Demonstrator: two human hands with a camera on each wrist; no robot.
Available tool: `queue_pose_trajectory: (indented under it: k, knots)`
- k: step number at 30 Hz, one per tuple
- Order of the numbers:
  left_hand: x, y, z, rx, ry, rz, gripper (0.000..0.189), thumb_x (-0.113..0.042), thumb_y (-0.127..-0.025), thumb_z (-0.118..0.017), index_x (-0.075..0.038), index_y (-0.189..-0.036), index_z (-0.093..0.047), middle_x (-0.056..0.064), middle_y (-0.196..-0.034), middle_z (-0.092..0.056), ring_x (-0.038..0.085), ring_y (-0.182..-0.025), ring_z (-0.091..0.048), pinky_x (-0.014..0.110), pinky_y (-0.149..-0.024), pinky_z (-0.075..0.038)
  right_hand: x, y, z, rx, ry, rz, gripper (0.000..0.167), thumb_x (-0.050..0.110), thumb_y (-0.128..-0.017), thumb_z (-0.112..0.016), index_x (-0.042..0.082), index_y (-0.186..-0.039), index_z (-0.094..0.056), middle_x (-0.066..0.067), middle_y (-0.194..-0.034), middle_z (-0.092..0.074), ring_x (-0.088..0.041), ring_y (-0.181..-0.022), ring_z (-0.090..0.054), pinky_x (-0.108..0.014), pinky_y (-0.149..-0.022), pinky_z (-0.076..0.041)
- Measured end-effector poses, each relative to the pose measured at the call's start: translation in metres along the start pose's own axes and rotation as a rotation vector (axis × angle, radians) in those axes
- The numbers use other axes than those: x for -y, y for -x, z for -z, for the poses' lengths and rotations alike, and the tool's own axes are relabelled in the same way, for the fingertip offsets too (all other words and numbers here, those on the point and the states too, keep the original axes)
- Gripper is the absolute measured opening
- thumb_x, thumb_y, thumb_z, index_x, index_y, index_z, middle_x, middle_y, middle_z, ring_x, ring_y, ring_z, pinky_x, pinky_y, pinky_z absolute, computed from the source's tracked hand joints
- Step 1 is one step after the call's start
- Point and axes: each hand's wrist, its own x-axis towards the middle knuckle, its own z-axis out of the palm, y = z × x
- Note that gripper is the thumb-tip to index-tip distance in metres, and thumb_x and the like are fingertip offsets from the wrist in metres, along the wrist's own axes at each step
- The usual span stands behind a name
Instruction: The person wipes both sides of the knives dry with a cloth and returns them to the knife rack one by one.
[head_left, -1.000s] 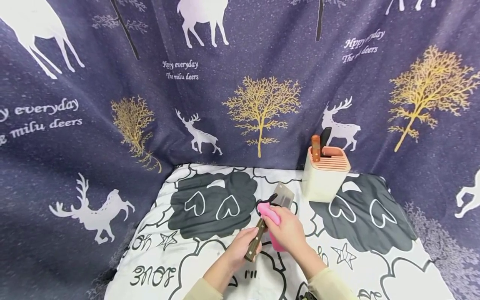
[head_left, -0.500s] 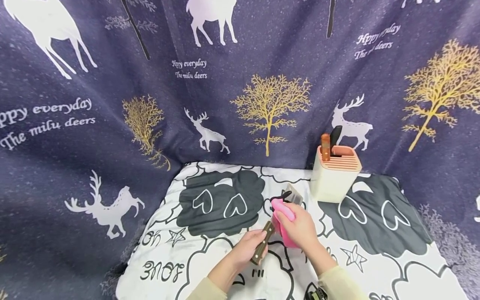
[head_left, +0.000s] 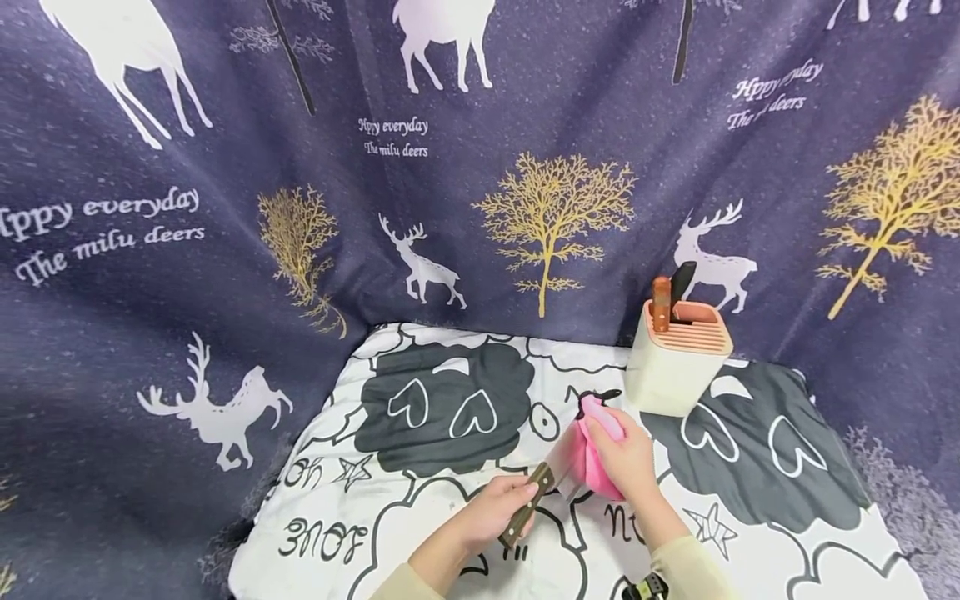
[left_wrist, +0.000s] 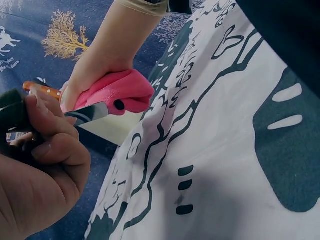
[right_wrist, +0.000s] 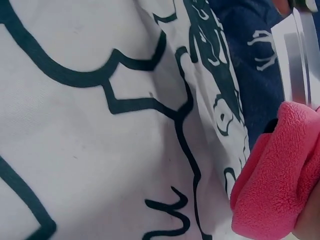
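In the head view my left hand [head_left: 491, 512] grips the dark wooden, riveted handle [head_left: 528, 504] of a cleaver, low over the patterned cloth. My right hand [head_left: 628, 454] holds a pink fluffy towel [head_left: 592, 475] folded round the far part of the blade. Bare steel of the cleaver blade [head_left: 562, 454] shows between handle and towel; the blade's end is hidden in the towel. A black loop [head_left: 611, 394] sticks out at the towel's top. In the right wrist view the shiny blade [right_wrist: 295, 65] runs into the pink towel [right_wrist: 272, 185].
A cream knife block [head_left: 675, 367] with a slotted peach top stands at the back right, holding an orange-brown-handled knife [head_left: 661, 304] and a black-handled one [head_left: 682, 282]. A dark blue curtain [head_left: 450, 183] with deer and trees hangs behind the black-and-white cloth [head_left: 427, 517].
My right hand has slid the towel along the blade, away from the handle towards the far end, covering the tip that showed before. My left hand keeps its grip; the head view has shifted slightly.
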Motion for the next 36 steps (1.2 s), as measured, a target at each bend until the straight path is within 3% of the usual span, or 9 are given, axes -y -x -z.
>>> queue_pose_trajectory:
  k: [5, 12, 15, 18, 21, 29, 33, 36]
  knots:
    - [0.003, 0.006, 0.005, 0.018, -0.005, 0.020, 0.051, -0.028, -0.111, -0.043, 0.020, -0.127, -0.051, -0.006, -0.063, -0.055, 0.003, -0.052, -0.049, 0.016, -0.046, -0.042, -0.010, -0.008, 0.006, 0.011, 0.004, -0.048, 0.035, 0.044, -0.095, -0.072, 0.020, -0.120, -0.073, -0.011, -0.116, -0.075, -0.022, -0.096, -0.064, -0.031, -0.083, -0.053]
    - [0.005, 0.019, 0.015, 0.013, 0.018, 0.079, 0.049, -0.030, -0.110, -0.044, 0.010, -0.136, -0.055, -0.008, -0.065, -0.056, 0.002, -0.053, -0.049, 0.015, -0.045, -0.041, -0.023, -0.013, 0.011, 0.067, 0.010, -0.127, 0.044, 0.048, -0.095, -0.069, 0.018, -0.126, -0.072, -0.016, -0.122, -0.073, -0.025, -0.100, -0.065, -0.031, -0.082, -0.052]
    - [0.007, 0.022, 0.017, 0.021, 0.037, 0.095, 0.051, -0.032, -0.111, -0.043, 0.011, -0.138, -0.053, -0.008, -0.065, -0.056, 0.001, -0.052, -0.049, 0.014, -0.043, -0.041, -0.031, -0.015, 0.014, 0.086, 0.033, -0.146, 0.048, 0.051, -0.095, -0.068, 0.017, -0.129, -0.071, -0.016, -0.127, -0.072, -0.028, -0.107, -0.066, -0.035, -0.089, -0.052]
    - [0.010, 0.023, 0.018, 0.021, 0.069, 0.093, 0.057, -0.035, -0.111, -0.042, 0.014, -0.138, -0.049, -0.008, -0.065, -0.056, 0.000, -0.051, -0.048, 0.013, -0.041, -0.041, -0.036, -0.018, 0.020, 0.071, 0.041, -0.152, 0.053, 0.054, -0.095, -0.068, 0.015, -0.130, -0.070, -0.017, -0.131, -0.070, -0.031, -0.115, -0.065, -0.042, -0.098, -0.050]
    - [0.012, 0.020, 0.018, 0.007, 0.102, 0.079, 0.061, -0.037, -0.111, -0.039, 0.017, -0.139, -0.047, -0.009, -0.065, -0.056, -0.001, -0.051, -0.047, 0.013, -0.040, -0.040, -0.036, -0.021, 0.026, 0.041, 0.035, -0.150, 0.053, 0.054, -0.095, -0.068, 0.015, -0.130, -0.070, -0.016, -0.131, -0.070, -0.030, -0.114, -0.065, -0.041, -0.098, -0.050]
    - [0.010, 0.011, 0.018, -0.069, 0.197, 0.081, 0.063, -0.038, -0.113, -0.027, 0.013, -0.145, -0.044, -0.009, -0.064, -0.056, -0.001, -0.049, -0.048, 0.014, -0.040, -0.041, -0.005, -0.014, 0.031, 0.058, -0.029, -0.073, 0.042, 0.044, -0.094, -0.073, 0.017, -0.127, -0.073, -0.010, -0.126, -0.074, -0.004, -0.101, -0.063, -0.014, -0.086, -0.049]
    - [0.007, 0.004, 0.017, -0.099, 0.235, 0.082, 0.060, -0.035, -0.114, -0.023, 0.011, -0.144, -0.045, -0.008, -0.064, -0.055, 0.001, -0.052, -0.049, 0.014, -0.040, -0.042, 0.021, -0.002, 0.032, 0.137, -0.070, -0.027, 0.034, 0.035, -0.095, -0.074, 0.018, -0.124, -0.074, -0.010, -0.121, -0.075, -0.003, -0.096, -0.064, -0.016, -0.082, -0.052]
    - [0.004, -0.002, 0.017, -0.105, 0.250, 0.071, 0.056, -0.032, -0.114, -0.021, 0.009, -0.142, -0.047, -0.008, -0.062, -0.055, 0.001, -0.050, -0.049, 0.015, -0.040, -0.042, 0.039, 0.009, 0.032, 0.264, -0.114, 0.009, 0.031, 0.030, -0.093, -0.076, 0.018, -0.121, -0.074, -0.011, -0.115, -0.075, -0.006, -0.087, -0.068, -0.023, -0.075, -0.058]
